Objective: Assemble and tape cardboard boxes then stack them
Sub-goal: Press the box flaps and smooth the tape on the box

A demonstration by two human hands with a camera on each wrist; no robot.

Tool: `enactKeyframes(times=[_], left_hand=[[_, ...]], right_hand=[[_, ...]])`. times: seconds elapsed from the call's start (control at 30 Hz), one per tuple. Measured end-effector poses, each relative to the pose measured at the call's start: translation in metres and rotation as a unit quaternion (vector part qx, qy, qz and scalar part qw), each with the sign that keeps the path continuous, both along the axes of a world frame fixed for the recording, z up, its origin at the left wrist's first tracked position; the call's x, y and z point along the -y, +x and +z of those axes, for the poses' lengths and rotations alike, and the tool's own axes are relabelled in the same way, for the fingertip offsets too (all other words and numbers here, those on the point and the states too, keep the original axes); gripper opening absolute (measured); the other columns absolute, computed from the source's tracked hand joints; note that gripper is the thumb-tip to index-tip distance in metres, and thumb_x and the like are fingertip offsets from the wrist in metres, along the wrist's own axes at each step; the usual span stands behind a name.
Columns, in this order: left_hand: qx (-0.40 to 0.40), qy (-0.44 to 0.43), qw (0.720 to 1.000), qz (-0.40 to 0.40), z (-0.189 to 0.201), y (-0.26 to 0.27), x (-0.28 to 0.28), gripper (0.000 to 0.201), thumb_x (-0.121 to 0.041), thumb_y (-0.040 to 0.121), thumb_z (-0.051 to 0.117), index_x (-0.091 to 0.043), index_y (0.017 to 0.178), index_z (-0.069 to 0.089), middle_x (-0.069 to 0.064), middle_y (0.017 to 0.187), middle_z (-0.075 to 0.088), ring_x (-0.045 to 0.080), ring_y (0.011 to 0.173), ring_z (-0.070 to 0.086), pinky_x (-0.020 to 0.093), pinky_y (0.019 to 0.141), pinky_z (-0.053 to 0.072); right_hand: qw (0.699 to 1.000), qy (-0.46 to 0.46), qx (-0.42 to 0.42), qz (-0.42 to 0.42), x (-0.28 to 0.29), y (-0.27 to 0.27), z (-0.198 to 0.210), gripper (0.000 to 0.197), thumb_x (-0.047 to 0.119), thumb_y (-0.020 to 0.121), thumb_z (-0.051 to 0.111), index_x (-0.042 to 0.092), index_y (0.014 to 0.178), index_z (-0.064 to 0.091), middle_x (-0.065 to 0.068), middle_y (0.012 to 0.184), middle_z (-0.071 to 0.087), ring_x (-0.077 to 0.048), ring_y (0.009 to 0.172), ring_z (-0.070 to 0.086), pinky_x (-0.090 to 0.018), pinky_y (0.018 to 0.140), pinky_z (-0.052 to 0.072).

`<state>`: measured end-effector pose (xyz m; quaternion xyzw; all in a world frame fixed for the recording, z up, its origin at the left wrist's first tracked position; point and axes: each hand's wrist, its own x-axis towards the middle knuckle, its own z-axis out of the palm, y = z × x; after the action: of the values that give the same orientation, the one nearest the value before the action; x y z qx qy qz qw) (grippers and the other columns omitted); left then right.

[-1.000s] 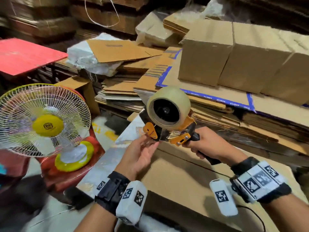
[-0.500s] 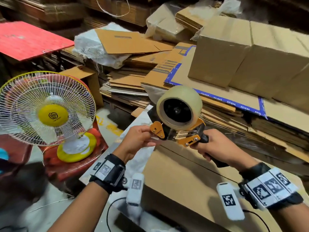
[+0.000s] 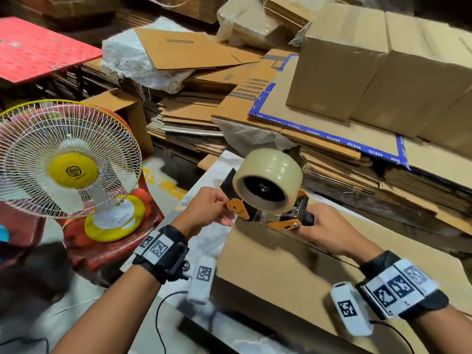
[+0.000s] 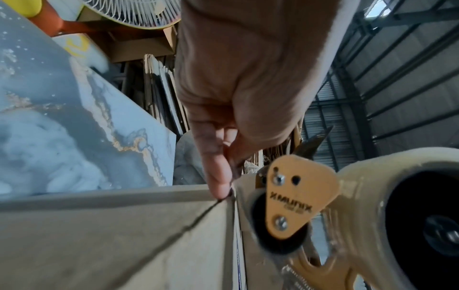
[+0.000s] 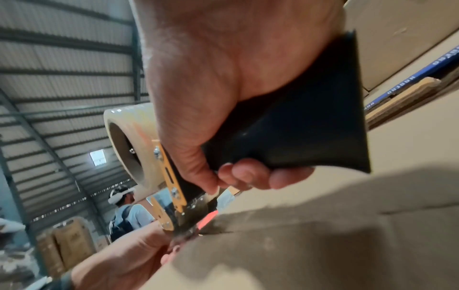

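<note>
While the first strip of tape is only starting at the box's edge, most of the job looks undone.

The right hand [image 3: 329, 231] wraps its grip round the black handle of the orange metal tape dispenser [image 3: 270, 200] with its clear tape roll [image 3: 268, 180], whose roller end sits at the left end of the centre seam of the brown cardboard box [image 3: 281, 272] on the marble-patterned counter [image 4: 62, 117]. Just left of that grip, the left hand [image 3: 204, 213] pinches at the dispenser's front end by the box corner; what it pinches I cannot tell. The seam appears untaped. Beyond both hands, plain brown assembled boxes [image 3: 383, 72] stand together on flat cardboard sheets.
</note>
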<state>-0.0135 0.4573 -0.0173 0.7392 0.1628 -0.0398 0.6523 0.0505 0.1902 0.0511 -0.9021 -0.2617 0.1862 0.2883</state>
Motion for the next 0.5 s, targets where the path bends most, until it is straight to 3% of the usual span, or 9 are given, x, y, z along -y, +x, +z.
enactKeyframes(times=[0.07, 0.2, 0.37, 0.43, 0.5], left_hand=[[-0.002, 0.002, 1.000, -0.003, -0.006, 0.000, -0.005, 0.020, 0.011, 0.096, 0.053, 0.010, 0.082, 0.068, 0.015, 0.063, 0.069, 0.018, 0.050, 0.066, 0.022, 0.053, 0.056], [0.025, -0.012, 0.999, -0.020, -0.022, 0.001, -0.011, 0.014, 0.003, 0.098, 0.058, 0.010, 0.090, 0.068, 0.018, 0.070, 0.068, 0.019, 0.053, 0.064, 0.022, 0.053, 0.054], [0.070, -0.009, 0.997, -0.025, -0.038, -0.005, 0.003, 0.023, 0.003, 0.099, 0.055, -0.005, 0.080, 0.065, 0.006, 0.062, 0.066, 0.014, 0.051, 0.060, 0.022, 0.053, 0.051], [0.098, 0.045, 0.994, -0.023, -0.045, -0.009, 0.012, 0.027, 0.000, 0.101, 0.052, -0.018, 0.083, 0.059, -0.001, 0.057, 0.060, 0.009, 0.049, 0.055, 0.019, 0.052, 0.046], [0.104, 0.123, 0.986, -0.033, -0.056, -0.009, 0.019, 0.027, -0.006, 0.102, 0.050, -0.031, 0.093, 0.049, -0.001, 0.065, 0.057, 0.003, 0.054, 0.052, 0.013, 0.056, 0.041]], right_hand=[[1.000, -0.018, 0.013, 0.003, 0.006, 0.000, -0.007, 0.045, 0.056, 0.070, 0.071, 0.018, 0.058, 0.050, 0.009, 0.052, 0.046, -0.006, 0.050, 0.036, -0.029, 0.051, 0.029], [0.998, -0.050, 0.029, -0.029, 0.019, 0.005, -0.022, 0.037, 0.022, 0.082, 0.079, 0.020, 0.058, 0.051, 0.010, 0.049, 0.049, -0.009, 0.053, 0.045, -0.020, 0.049, 0.034], [0.998, -0.053, 0.020, -0.030, 0.016, 0.004, -0.026, 0.037, 0.024, 0.082, 0.080, 0.022, 0.058, 0.052, 0.021, 0.047, 0.054, -0.002, 0.047, 0.047, -0.019, 0.048, 0.035], [0.998, -0.052, 0.018, -0.035, 0.017, 0.002, -0.026, 0.036, 0.028, 0.081, 0.081, 0.021, 0.059, 0.054, 0.020, 0.048, 0.054, -0.004, 0.047, 0.046, -0.021, 0.049, 0.033], [0.998, -0.051, 0.015, -0.040, 0.017, 0.003, -0.026, 0.032, 0.030, 0.080, 0.081, 0.021, 0.061, 0.056, 0.016, 0.049, 0.056, -0.007, 0.050, 0.046, -0.027, 0.052, 0.037]])
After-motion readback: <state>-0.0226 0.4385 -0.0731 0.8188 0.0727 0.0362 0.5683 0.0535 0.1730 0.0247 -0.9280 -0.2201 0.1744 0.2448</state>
